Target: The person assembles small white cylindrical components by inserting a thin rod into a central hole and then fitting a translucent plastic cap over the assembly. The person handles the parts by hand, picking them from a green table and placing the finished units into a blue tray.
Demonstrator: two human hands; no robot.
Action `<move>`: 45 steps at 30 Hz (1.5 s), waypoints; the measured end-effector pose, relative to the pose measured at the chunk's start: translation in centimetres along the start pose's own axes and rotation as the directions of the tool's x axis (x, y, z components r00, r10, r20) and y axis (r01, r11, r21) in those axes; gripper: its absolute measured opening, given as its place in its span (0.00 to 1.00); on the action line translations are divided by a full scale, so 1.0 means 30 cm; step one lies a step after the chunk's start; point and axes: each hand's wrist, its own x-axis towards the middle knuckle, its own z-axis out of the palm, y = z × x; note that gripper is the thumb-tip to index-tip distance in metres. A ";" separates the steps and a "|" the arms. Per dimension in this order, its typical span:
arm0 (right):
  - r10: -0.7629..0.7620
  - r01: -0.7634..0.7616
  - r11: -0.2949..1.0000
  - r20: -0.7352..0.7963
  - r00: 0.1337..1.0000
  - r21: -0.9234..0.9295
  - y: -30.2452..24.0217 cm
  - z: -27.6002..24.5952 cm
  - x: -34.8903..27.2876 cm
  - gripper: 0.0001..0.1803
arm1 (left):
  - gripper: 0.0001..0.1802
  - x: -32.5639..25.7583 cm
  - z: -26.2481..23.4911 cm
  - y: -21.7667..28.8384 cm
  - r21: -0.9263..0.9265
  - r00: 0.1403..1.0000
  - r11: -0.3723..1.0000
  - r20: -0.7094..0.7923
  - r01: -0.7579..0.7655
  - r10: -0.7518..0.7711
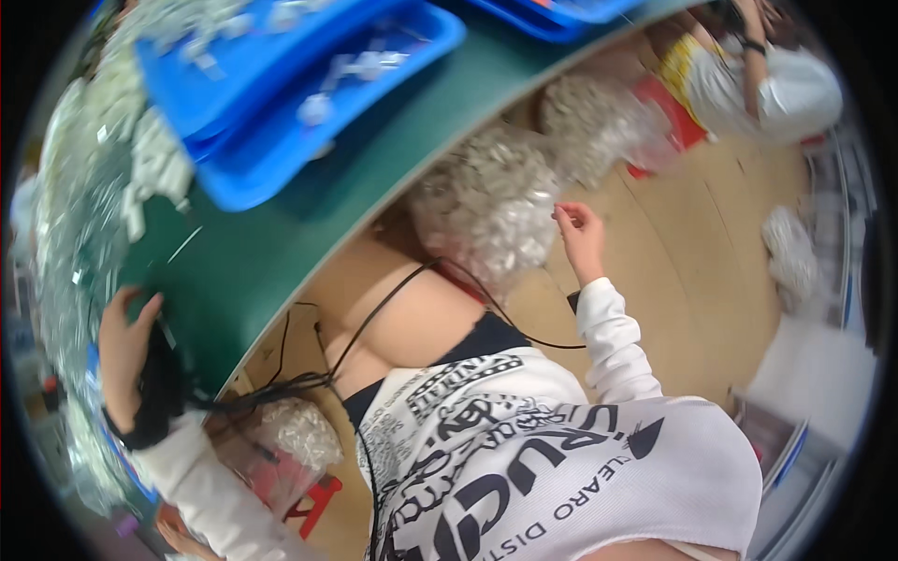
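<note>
Left hand (pixel 126 341) flat on green table (pixel 271 252), grip holding nothing, right hand (pixel 580 234) pinching small piece beside clear bag (pixel 486 206), blue trays (pixel 309 84) beyond

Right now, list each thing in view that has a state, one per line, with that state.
Left hand: resting flat on the green table, fingers spread, holding nothing visible.
Right hand: raised beside the clear bag of small parts, fingertips pinched; what they hold is too small to tell.
Blue trays: stacked on the table, small pale parts inside.
Black cable: hanging loose off the table edge.
</note>
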 end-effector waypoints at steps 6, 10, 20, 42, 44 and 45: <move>0.206 -0.188 0.976 -0.180 0.962 0.112 0.104 -0.177 -0.185 0.07 | 0.24 0.075 0.030 -0.038 -0.021 0.986 1.000 0.165 0.004 0.000; 0.281 -0.246 0.951 -0.192 0.940 0.187 0.081 -0.214 -0.237 0.07 | 0.27 0.094 0.050 -0.124 -0.015 0.980 0.995 0.177 0.095 -0.091; 0.064 -0.047 0.968 -0.063 0.996 0.247 -0.032 -0.151 -0.139 0.06 | 0.16 0.126 0.003 0.000 -0.392 0.986 0.918 -0.122 0.056 -0.112; -0.508 0.471 0.844 0.098 0.856 0.257 -0.816 -0.029 -0.093 0.07 | 0.15 0.408 -0.123 0.042 0.030 0.989 0.990 0.050 0.141 -0.142; -0.519 0.486 0.837 0.081 0.851 0.252 -0.840 -0.043 -0.097 0.07 | 0.21 0.391 -0.140 0.082 0.151 0.986 0.978 0.068 0.143 -0.155; -0.541 0.511 0.824 0.073 0.838 0.244 -0.860 -0.052 -0.093 0.06 | 0.21 0.398 -0.130 0.068 0.171 0.989 0.978 0.067 0.117 -0.130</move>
